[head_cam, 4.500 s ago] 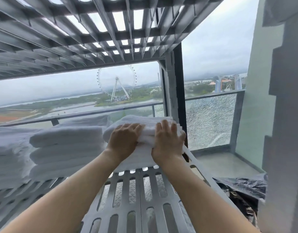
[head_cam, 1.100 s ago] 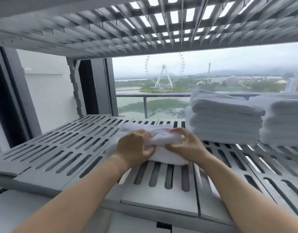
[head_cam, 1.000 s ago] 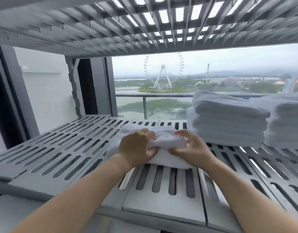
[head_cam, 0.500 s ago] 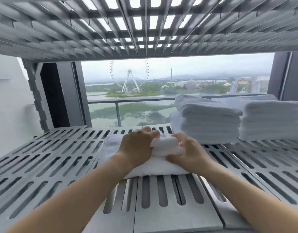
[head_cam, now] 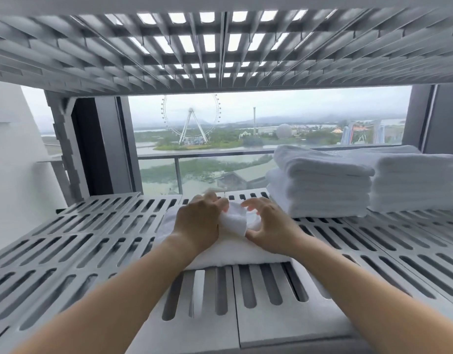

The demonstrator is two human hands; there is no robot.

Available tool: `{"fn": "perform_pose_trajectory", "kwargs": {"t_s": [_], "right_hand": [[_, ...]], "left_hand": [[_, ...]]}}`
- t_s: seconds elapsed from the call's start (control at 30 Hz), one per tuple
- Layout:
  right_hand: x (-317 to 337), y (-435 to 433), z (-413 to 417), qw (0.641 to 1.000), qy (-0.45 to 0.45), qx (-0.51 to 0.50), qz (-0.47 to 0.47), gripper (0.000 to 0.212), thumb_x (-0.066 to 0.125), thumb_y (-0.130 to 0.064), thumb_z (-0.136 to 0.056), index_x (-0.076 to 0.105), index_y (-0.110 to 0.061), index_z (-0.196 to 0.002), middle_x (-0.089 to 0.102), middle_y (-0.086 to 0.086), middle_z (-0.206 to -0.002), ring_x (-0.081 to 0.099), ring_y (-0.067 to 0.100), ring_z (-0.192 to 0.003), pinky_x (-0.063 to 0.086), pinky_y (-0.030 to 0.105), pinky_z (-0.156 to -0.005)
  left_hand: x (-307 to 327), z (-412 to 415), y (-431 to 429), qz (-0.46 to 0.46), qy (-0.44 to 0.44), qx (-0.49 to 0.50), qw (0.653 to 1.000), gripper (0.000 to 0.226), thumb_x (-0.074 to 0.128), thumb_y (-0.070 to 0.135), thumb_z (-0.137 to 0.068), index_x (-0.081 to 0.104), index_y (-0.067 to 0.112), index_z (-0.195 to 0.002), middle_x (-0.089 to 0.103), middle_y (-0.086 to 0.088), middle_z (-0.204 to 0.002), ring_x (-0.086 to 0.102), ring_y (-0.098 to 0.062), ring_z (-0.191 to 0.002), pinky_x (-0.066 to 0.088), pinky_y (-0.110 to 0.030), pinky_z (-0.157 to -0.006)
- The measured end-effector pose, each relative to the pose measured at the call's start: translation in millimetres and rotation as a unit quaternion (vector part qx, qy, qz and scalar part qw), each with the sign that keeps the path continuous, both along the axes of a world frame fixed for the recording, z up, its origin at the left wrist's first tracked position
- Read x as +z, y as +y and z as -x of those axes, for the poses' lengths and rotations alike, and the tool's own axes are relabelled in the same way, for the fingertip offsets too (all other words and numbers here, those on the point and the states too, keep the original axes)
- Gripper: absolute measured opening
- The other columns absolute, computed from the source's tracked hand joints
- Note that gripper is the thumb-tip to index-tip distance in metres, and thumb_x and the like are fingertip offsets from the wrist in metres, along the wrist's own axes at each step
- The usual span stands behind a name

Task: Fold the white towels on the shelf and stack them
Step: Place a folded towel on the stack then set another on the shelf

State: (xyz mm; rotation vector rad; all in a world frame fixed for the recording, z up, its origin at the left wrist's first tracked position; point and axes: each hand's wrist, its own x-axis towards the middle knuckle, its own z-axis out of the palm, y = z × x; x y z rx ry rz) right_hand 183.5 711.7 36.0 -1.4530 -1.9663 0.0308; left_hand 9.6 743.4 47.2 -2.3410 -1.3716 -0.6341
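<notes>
Head view: right hand [head_cam: 270, 229] has let go since half a second ago.
Fingers of the left hand [head_cam: 198, 223] pinch a bunched fold of the white terry towel [head_cam: 235, 254] on the grey slatted shelf [head_cam: 92, 241]; the right fingers [head_cam: 261, 203] are spread above it. Two folded white towel stacks [head_cam: 322, 185] stand just to its right.

Both forearms reach forward, left hand [head_cam: 198, 223] clenched, right hand [head_cam: 271, 226] with fingers [head_cam: 258, 203] arched apart.
</notes>
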Motion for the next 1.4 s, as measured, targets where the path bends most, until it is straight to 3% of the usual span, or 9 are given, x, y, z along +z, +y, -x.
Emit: {"fn": "perform_pose_trajectory", "kwargs": {"t_s": [0.17, 0.27, 0.4, 0.53, 0.83, 1.0, 1.2, 1.3, 1.4], "right_hand": [[-1, -8, -13, 0.999, 0.007, 0.0, 0.041, 0.056, 0.067, -0.021, -0.077, 0.047, -0.019, -0.13, 0.05, 0.002, -0.126, 0.048, 0.014, -0.116, 0.034, 0.017, -0.092], [0, -12, -21, 0.999, -0.016, -0.001, 0.051, 0.054, 0.069, -0.027, -0.076, 0.05, -0.023, -0.126, 0.051, -0.002, -0.125, 0.048, 0.013, -0.117, 0.038, 0.025, -0.099], [-4, -12, -20, 0.996, -0.052, -0.002, 0.069, 0.06, 0.07, -0.039, -0.075, 0.049, -0.02, -0.128, 0.053, -0.003, -0.126, 0.05, 0.014, -0.117, 0.039, 0.025, -0.097], [-7, -9, -14, 0.992, -0.068, -0.028, 0.102, 0.07, 0.075, -0.053, -0.066, 0.051, -0.017, -0.121, 0.056, -0.001, -0.119, 0.053, 0.017, -0.11, 0.042, 0.027, -0.087], [-3, -7, -12, 0.987, -0.06, -0.05, 0.139, 0.067, 0.079, -0.046, -0.064, 0.048, -0.017, -0.115, 0.058, 0.001, -0.109, 0.054, 0.02, -0.102, 0.046, 0.034, -0.086], [2, -12, -1, 0.989, -0.107, -0.088, 0.049, 0.04, 0.062, -0.047, -0.08, 0.055, -0.023, -0.111, 0.061, -0.005, -0.111, 0.054, 0.018, -0.108, 0.027, 0.059, -0.105], [5, -11, 43, 0.995, 0.023, -0.079, -0.061, 0.054, 0.063, -0.038, -0.084, 0.039, -0.022, -0.13, 0.061, -0.007, -0.117, 0.058, 0.019, -0.107, 0.044, 0.033, -0.087], [-2, -7, 73, 0.997, 0.014, -0.061, -0.05, 0.069, 0.064, -0.035, -0.084, 0.026, -0.021, -0.141, 0.049, -0.002, -0.134, 0.05, 0.02, -0.12, 0.042, 0.031, -0.097], [-9, -4, 99, 0.998, -0.021, -0.059, -0.003, 0.072, 0.064, -0.037, -0.084, 0.028, -0.016, -0.142, 0.043, 0.003, -0.141, 0.045, 0.019, -0.126, 0.036, 0.029, -0.103]], "left_hand": [[-4, -6, -1, 0.011, 0.02, -0.027, 0.999, 0.039, 0.053, 0.051, -0.076, 0.053, 0.025, -0.106, 0.05, 0.004, -0.108, 0.05, -0.019, -0.1, 0.034, -0.029, -0.067], [-5, -10, 0, -0.007, 0.036, -0.04, 0.999, 0.044, 0.054, 0.058, -0.074, 0.057, 0.023, -0.101, 0.054, 0.006, -0.104, 0.052, -0.017, -0.096, 0.035, -0.028, -0.068], [-9, -15, 1, -0.001, 0.034, -0.05, 0.998, 0.043, 0.057, 0.058, -0.073, 0.056, 0.022, -0.095, 0.059, 0.007, -0.095, 0.055, -0.016, -0.09, 0.036, -0.027, -0.067], [-11, -22, 0, 0.007, 0.07, -0.036, 0.997, 0.045, 0.056, 0.053, -0.077, 0.051, 0.029, -0.115, 0.063, 0.004, -0.103, 0.059, -0.02, -0.095, 0.044, -0.03, -0.073], [-11, -25, -5, 0.02, 0.088, 0.003, 0.996, 0.028, 0.049, 0.034, -0.09, 0.054, 0.027, -0.116, 0.056, 0.001, -0.111, 0.055, -0.022, -0.102, 0.05, -0.036, -0.08], [-2, -14, -12, -0.039, 0.07, 0.013, 0.997, 0.028, 0.049, 0.03, -0.089, 0.056, 0.027, -0.116, 0.054, 0.003, -0.117, 0.053, -0.022, -0.107, 0.047, -0.035, -0.075], [26, 29, -19, -0.136, 0.081, 0.051, 0.986, 0.027, 0.057, 0.014, -0.085, 0.059, 0.022, -0.111, 0.06, 0.003, -0.1, 0.06, -0.019, -0.09, 0.05, -0.032, -0.064], [37, 75, -20, -0.159, 0.108, 0.074, 0.978, 0.039, 0.07, 0.013, -0.078, 0.058, 0.024, -0.113, 0.057, -0.003, -0.089, 0.062, -0.02, -0.07, 0.05, -0.03, -0.047], [33, 126, -16, -0.132, 0.119, 0.094, 0.98, 0.044, 0.059, 0.008, -0.086, 0.051, 0.029, -0.124, 0.053, -0.006, -0.106, 0.061, -0.023, -0.086, 0.055, -0.031, -0.058]]}}
